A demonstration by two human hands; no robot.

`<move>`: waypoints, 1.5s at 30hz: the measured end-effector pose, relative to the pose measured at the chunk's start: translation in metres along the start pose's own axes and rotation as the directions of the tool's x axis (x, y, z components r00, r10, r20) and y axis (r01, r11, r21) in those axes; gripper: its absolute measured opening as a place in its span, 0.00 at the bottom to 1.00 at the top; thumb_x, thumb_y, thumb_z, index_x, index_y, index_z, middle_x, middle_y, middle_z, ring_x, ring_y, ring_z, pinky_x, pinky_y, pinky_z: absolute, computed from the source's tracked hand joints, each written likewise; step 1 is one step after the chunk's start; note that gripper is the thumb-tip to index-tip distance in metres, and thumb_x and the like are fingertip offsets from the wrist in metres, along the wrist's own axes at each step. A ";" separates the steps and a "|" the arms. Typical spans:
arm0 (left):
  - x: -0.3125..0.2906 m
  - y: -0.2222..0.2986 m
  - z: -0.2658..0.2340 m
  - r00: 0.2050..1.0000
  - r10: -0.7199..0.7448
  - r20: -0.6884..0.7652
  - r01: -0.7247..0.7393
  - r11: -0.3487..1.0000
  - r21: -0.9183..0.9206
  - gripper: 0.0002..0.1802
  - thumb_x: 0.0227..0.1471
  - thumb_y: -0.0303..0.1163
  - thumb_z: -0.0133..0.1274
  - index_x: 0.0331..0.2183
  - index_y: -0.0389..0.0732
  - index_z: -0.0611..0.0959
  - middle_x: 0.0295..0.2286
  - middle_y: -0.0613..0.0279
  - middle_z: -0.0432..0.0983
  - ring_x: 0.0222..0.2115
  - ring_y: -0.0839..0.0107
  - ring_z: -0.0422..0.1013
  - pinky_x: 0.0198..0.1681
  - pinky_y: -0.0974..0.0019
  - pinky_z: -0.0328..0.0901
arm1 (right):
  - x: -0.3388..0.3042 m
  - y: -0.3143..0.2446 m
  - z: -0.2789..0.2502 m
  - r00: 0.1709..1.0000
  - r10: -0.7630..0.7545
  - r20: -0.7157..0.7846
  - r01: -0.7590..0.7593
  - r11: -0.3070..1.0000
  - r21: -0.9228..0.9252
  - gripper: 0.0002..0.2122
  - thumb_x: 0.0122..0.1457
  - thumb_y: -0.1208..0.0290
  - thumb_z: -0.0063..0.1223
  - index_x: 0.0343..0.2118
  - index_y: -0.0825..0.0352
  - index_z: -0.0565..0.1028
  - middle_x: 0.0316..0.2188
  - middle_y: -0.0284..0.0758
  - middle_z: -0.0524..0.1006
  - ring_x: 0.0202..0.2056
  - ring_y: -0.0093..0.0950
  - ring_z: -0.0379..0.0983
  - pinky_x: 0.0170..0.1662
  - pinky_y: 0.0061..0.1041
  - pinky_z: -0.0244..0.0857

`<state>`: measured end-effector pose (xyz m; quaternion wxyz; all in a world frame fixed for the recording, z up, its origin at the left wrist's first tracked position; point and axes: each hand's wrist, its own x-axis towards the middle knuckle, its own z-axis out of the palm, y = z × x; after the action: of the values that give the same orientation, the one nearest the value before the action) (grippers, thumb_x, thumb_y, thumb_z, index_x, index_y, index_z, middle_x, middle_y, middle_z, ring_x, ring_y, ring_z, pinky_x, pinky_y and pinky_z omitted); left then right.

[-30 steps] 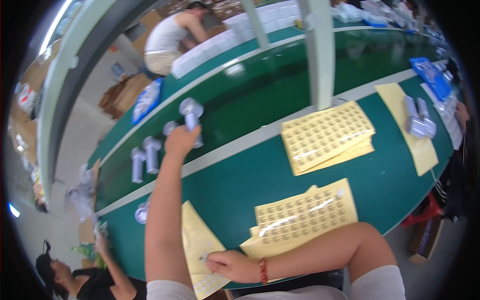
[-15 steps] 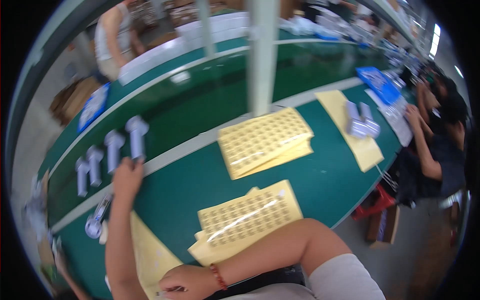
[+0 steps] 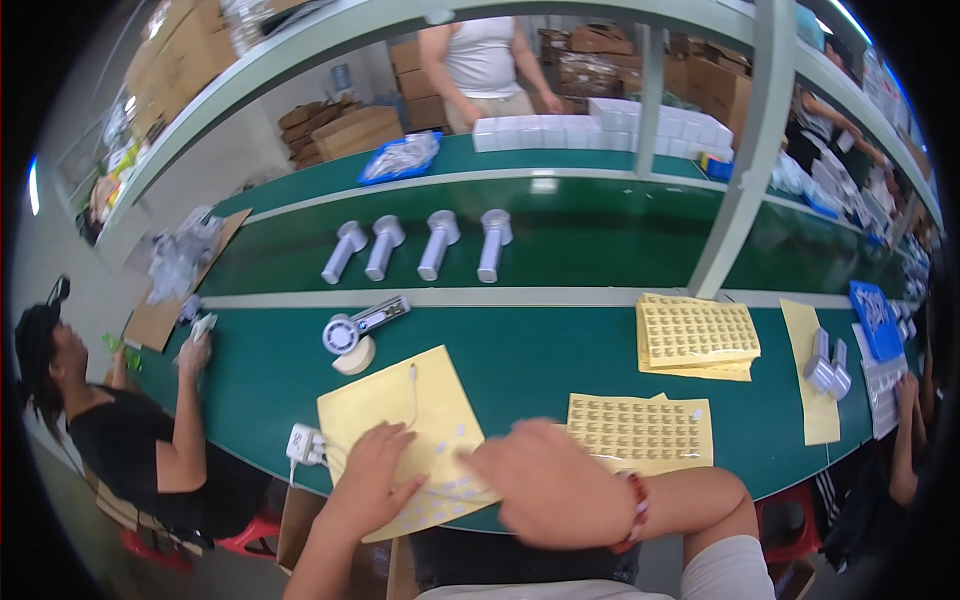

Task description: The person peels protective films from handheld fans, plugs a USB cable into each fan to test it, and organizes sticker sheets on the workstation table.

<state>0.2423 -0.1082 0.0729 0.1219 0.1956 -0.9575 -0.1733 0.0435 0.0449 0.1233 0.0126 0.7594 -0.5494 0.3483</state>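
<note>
My left hand [image 3: 375,475] lies open on a yellow sheet [image 3: 425,385], its thumb apart from the fingers. Over the sheet's right edge is my right hand [image 3: 545,480], smeared by motion, with a red beaded bracelet [image 3: 637,510] at the wrist. Whether its fingers hold anything cannot be made out. Small pale stickers [image 3: 440,490] and a thin white cable [image 3: 413,385] lie on the sheet. Beyond it, a white handheld fan [image 3: 345,333] shows the inside of its handle, beside a cream roll [image 3: 355,355]. A white charger plug [image 3: 305,443] sits left of my left hand.
Several white fans [image 3: 438,245] lie on the green conveyor belt [image 3: 590,230]. Yellow sticker sheets [image 3: 640,430] and another stack [image 3: 697,335] are at right. A metal post [image 3: 740,170] rises behind them. Co-workers sit on both sides; another person stands across the belt.
My left hand has let go of a fan on the belt and come back to the yellow sheet. My right hand has moved from the sheet's near edge to its right side. The view has turned left.
</note>
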 end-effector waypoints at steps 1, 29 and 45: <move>-0.014 -0.006 -0.004 0.990 -0.115 -0.087 0.121 0.991 0.063 0.26 0.44 0.34 0.54 0.46 0.36 0.69 0.46 0.46 0.63 0.51 0.49 0.56 0.54 0.54 0.52 | 0.005 0.007 -0.008 0.992 0.070 0.103 -0.061 0.995 -0.081 0.18 0.39 0.78 0.49 0.37 0.69 0.69 0.30 0.36 0.70 0.33 0.34 0.66 0.43 0.33 0.59; -0.067 -0.009 -0.058 0.749 -0.056 -0.660 0.244 0.950 0.197 0.34 0.36 0.16 0.54 0.50 0.38 0.69 0.48 0.49 0.64 0.45 0.52 0.65 0.46 0.60 0.60 | 0.074 0.012 0.075 0.931 -0.015 0.364 -0.202 0.809 0.552 0.26 0.52 0.66 0.55 0.52 0.68 0.59 0.50 0.40 0.64 0.52 0.32 0.59 0.55 0.29 0.53; -0.029 -0.043 -0.029 0.675 -0.180 -0.715 0.323 0.944 0.068 0.33 0.37 0.15 0.51 0.50 0.37 0.68 0.48 0.49 0.64 0.46 0.53 0.63 0.48 0.60 0.58 | 0.042 0.047 0.029 0.840 0.169 0.516 -0.384 0.856 0.346 0.12 0.60 0.64 0.38 0.36 0.67 0.72 0.30 0.41 0.74 0.31 0.37 0.70 0.34 0.33 0.64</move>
<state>0.2914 -0.1413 0.0784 0.4309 0.3873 -0.8150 -0.0099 0.0248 -0.0198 0.1071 -0.3421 0.7136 -0.5501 0.2667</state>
